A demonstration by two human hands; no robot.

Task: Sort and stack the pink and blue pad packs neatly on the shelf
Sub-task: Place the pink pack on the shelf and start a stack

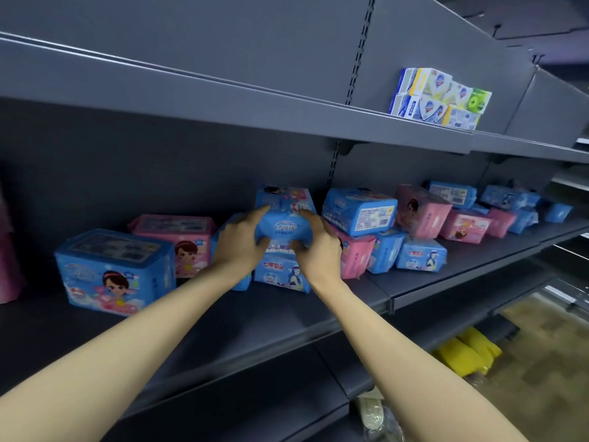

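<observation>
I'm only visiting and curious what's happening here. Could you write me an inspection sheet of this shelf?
Surface: dark grey shelf carrying the packs.
Job's things: small blue pack held above a stacked blue pack; big blue pack and pink pack at left; mixed pile of pink and blue packs at right.
Clutter: boxes on the upper shelf; yellow items below.
Hands: left hand and right hand both grip the small blue pack.
Cables: nothing seen.
Surroundings: patterned floor at lower right.

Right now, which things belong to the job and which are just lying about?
Job: blue pack gripped by left hand and right hand; other blue packs; pink packs; shelf.
Lying about: soap boxes on upper shelf; yellow items below.
</observation>
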